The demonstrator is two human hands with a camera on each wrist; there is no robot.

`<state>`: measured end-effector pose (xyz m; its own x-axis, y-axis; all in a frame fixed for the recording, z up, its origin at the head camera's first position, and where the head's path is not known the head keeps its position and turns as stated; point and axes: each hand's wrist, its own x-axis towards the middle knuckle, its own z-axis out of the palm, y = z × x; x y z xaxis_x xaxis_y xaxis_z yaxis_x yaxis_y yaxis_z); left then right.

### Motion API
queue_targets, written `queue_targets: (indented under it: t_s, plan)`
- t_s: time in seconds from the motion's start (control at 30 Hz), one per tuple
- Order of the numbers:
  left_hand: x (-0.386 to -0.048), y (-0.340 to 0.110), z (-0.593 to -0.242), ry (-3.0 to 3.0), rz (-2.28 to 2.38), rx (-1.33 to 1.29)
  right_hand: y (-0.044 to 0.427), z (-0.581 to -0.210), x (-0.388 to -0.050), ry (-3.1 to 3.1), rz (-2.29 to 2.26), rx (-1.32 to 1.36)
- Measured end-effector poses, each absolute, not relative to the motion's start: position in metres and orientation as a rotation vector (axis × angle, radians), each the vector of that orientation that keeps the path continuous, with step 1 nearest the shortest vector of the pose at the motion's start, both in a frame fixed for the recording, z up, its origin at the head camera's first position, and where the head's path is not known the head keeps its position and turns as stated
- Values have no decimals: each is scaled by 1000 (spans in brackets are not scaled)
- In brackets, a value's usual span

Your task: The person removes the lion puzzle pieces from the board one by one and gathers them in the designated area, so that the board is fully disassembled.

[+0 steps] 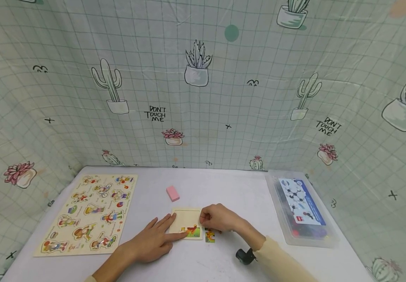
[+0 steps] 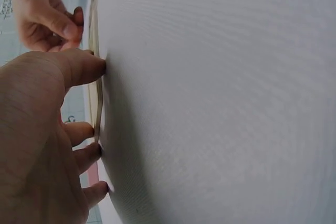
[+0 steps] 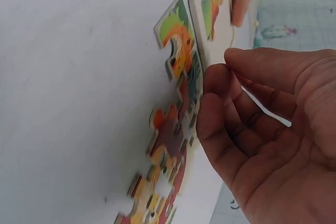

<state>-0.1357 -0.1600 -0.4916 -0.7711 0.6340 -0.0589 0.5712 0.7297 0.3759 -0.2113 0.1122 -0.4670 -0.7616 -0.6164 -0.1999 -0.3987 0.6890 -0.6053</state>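
Note:
A small pale wooden puzzle tray (image 1: pixel 185 219) lies mid-table, with a green and orange picture section (image 1: pixel 193 232) fitted in its lower right corner. My left hand (image 1: pixel 153 239) rests with spread fingers on the tray's left side and lower edge, the index finger reaching the picture section. My right hand (image 1: pixel 220 217) is at the tray's right edge, thumb and fingers bent close together. Whether they pinch anything is hidden. Loose jigsaw pieces (image 3: pixel 170 135) lie beside the tray, under the right hand. One orange and green piece (image 1: pixel 209 235) shows below that hand.
A pink block (image 1: pixel 173 193) sits behind the tray. To the left lies a large wooden board of figure pieces (image 1: pixel 86 211). A clear plastic box (image 1: pixel 301 211) with a blue label stands at right. A black object (image 1: pixel 245 256) is near the right forearm. Patterned cloth (image 1: pixel 203 102) rises behind the table.

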Motion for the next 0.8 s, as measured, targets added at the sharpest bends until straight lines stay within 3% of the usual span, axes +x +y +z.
queue_targets:
  t_s: [0.8]
  plan:
    - [-135, -139, -496, 2700, 465, 1008, 76, -473, -209, 2483, -653, -1000]
